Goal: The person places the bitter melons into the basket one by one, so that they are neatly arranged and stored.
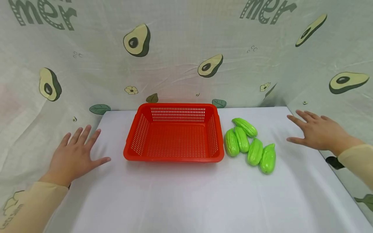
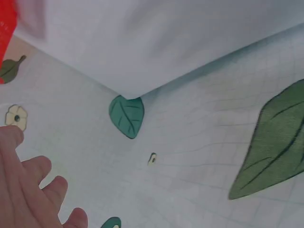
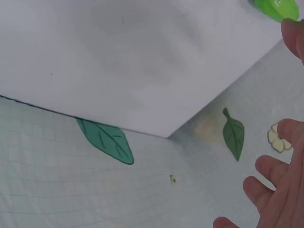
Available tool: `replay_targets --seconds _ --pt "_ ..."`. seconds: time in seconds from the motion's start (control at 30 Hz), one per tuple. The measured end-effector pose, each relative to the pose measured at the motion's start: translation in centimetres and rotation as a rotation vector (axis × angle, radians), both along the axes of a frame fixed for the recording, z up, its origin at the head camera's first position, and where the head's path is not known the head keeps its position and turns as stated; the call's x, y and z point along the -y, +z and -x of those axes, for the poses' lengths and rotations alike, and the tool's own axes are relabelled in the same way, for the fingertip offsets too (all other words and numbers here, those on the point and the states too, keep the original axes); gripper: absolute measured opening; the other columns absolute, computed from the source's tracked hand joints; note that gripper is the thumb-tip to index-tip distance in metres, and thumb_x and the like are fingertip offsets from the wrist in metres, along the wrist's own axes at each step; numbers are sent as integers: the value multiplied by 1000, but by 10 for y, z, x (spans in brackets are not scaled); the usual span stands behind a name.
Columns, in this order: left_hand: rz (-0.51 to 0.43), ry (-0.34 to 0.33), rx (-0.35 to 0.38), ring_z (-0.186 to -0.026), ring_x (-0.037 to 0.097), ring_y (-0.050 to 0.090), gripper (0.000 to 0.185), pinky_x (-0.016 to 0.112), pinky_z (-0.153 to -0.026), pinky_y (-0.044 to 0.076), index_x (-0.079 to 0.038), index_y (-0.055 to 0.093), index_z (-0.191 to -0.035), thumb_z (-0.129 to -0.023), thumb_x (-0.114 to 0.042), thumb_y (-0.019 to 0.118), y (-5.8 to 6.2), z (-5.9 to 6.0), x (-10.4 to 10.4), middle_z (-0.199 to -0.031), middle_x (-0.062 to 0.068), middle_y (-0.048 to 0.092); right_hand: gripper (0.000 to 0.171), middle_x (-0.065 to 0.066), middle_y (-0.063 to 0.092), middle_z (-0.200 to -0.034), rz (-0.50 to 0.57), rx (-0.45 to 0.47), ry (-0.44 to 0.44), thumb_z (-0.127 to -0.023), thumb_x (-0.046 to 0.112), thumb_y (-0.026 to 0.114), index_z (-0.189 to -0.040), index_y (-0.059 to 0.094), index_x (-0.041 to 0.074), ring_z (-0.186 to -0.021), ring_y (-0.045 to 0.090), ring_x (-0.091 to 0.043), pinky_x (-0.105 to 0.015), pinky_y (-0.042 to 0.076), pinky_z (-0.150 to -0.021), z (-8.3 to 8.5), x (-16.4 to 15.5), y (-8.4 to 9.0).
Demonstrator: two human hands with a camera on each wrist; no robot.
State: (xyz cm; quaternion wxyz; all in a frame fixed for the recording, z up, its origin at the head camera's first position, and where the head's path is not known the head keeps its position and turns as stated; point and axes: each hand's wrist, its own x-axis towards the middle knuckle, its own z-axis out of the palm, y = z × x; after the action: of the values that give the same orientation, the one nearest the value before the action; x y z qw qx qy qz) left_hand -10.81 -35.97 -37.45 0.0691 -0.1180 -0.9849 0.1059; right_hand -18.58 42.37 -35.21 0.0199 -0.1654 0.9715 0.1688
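In the head view my left hand (image 1: 73, 158) hovers at the table's left edge, fingers spread and holding nothing. A red plastic basket (image 1: 175, 158) with slotted walls stands at the middle back of the table, to the right of that hand; nothing lies inside it. My right hand (image 1: 320, 131) is held out over the right edge, its fingers apart and free of any object. Between the basket and the right hand lie several bright green, ribbed, gourd-like vegetables (image 1: 255, 152), nearest the right hand. One green vegetable (image 3: 278, 7) shows partly in the right wrist view.
A white table (image 1: 186, 197) carries the basket and the vegetables. Pale cloth (image 1: 175, 84) printed with avocados, leaves and flowers hangs behind the table and on both sides. The table's back corners show in the wrist views.
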Motion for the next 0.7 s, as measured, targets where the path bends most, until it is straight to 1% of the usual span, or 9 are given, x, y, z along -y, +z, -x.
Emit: replay_targets --seconds 0.1,0.2,0.27,0.37,0.43,0.53,0.63,0.7 --pt "-65 32 40 -141 52 22 113 68 -113 7 -5 24 -158 -80 -82 54 10 -1 -9 -159 31 17 103 -35 30 -150 15 10 30 -83 77 57 -150 39 1 -134 30 -55 -77 26 -99 3 8 4" --pt "-146 53 67 -142 53 18 111 68 -113 8 -4 19 -158 -83 -78 54 22 -2 -20 -159 31 14 102 -35 29 -151 18 15 60 -84 77 56 -152 37 2 -135 30 -54 -77 26 -100 7 16 8" --pt "-185 45 69 -143 52 16 110 67 -114 8 -4 17 -159 -85 -76 55 29 -4 -29 -160 30 13 102 -35 28 -152 19 14 73 -84 77 54 -152 36 3 -136 29 -54 -76 27 -100 9 22 11" --pt "-196 10 62 -143 51 18 108 67 -113 11 -5 16 -159 -86 -74 56 35 -7 -43 -160 29 14 101 -34 27 -153 40 13 85 -85 76 54 -153 35 4 -137 28 -52 -75 26 -101 12 31 13" --pt "-197 -6 59 -142 51 19 108 67 -113 13 -6 16 -159 -86 -74 55 36 -8 -52 -160 28 15 99 -33 27 -153 61 7 95 -86 74 56 -153 35 4 -138 28 -51 -75 27 -102 14 38 14" --pt "-206 -17 59 -142 51 21 108 68 -112 15 -7 16 -160 -85 -75 55 34 -9 -64 -160 28 16 96 -32 28 -153 93 2 114 -87 72 58 -153 36 5 -138 29 -51 -73 28 -102 17 48 15" --pt "-227 -27 60 -142 50 22 110 69 -111 18 -7 16 -160 -84 -77 55 27 -10 -74 -160 27 18 95 -32 28 -153 118 8 134 -88 71 58 -153 36 6 -136 30 -53 -72 31 -102 19 60 17" --pt "-262 -30 64 -142 50 23 111 69 -110 20 -6 15 -160 -84 -76 56 21 -11 -81 -160 27 19 93 -31 28 -154 138 17 143 -89 70 57 -153 36 6 -135 32 -55 -71 33 -101 20 69 18"
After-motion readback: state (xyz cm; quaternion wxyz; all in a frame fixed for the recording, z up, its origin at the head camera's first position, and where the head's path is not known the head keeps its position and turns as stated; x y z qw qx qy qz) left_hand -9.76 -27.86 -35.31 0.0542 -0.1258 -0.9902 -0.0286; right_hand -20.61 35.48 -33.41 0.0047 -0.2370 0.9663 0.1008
